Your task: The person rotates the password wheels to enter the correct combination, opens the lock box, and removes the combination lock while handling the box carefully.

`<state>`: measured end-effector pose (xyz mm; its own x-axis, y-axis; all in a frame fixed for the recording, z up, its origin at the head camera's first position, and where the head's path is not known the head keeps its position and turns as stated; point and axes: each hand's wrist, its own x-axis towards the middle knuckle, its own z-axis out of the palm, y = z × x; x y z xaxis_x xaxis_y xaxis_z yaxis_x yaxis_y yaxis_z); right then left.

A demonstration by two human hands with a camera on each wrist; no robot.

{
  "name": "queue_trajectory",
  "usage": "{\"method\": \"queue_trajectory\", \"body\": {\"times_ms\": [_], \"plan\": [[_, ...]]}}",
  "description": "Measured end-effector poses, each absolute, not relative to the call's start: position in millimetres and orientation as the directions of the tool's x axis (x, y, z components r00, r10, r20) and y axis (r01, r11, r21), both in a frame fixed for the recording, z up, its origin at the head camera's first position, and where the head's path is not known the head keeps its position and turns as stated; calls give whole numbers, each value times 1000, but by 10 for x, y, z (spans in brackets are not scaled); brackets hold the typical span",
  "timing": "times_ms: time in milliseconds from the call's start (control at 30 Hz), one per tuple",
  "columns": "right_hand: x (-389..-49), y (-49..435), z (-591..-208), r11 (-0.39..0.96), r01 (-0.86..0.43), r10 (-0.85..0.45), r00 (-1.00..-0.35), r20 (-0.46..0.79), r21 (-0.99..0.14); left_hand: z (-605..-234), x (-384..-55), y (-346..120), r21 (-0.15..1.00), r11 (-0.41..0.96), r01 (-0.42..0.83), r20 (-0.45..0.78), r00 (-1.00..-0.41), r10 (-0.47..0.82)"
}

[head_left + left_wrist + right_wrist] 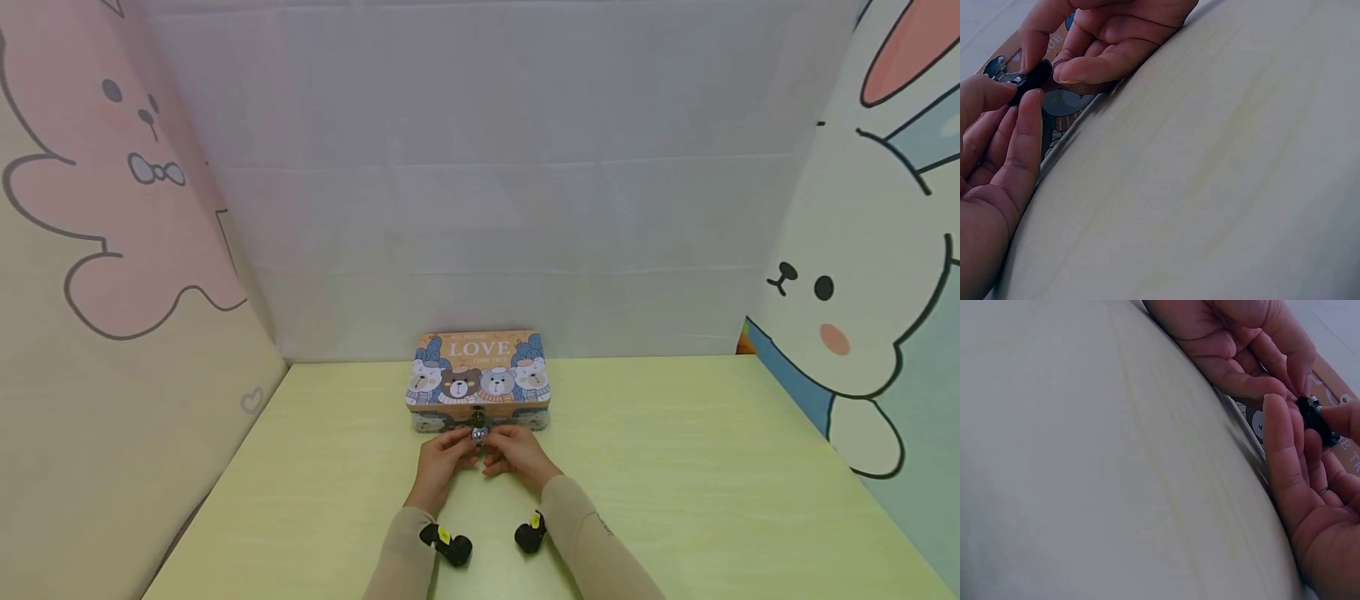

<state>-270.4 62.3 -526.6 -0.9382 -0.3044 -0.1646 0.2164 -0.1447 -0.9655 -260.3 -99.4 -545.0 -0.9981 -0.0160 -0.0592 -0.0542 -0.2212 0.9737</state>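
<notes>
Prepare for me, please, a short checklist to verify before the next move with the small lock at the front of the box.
1. Box standing flat on the table: ok.
2. Lid closed: ok.
3. Left hand holding the lock: ok, its fingers pinch it.
4. Right hand on the lock too: ok, gripping from the other side.
5. Lock's markings readable: cannot tell, too small and partly covered.
6. Lock released: cannot tell, fingers hide much of it.

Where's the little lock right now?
In the head view, the lock is at the front middle of the bear box, between the left hand and the right hand.
</notes>
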Motion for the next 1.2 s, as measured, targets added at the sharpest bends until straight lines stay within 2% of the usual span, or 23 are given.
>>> {"method": "queue_trajectory", "body": {"times_ms": [367, 767, 1000, 1200], "plan": [[-2709, 627, -5248, -136, 222, -316, -933, -170, -965, -5447, -2602, -1005, 970, -235, -61, -62, -998, 2], [-2519, 653, -4939, -127, 208, -340, -928, -154, -970, -5299, -2528, -1012, 970, -232, -66, -62, -998, 26], [-2559, 652, -4998, -141, 210, -333, -930, -153, -968, -5268, -2518, -1008, 971, -229, -72, -70, -997, 20], [-2694, 649, -5229, -178, 235, -324, -931, -168, -956, -5400, -2588, -1010, 969, -233, -81, -82, -997, 6]]}}
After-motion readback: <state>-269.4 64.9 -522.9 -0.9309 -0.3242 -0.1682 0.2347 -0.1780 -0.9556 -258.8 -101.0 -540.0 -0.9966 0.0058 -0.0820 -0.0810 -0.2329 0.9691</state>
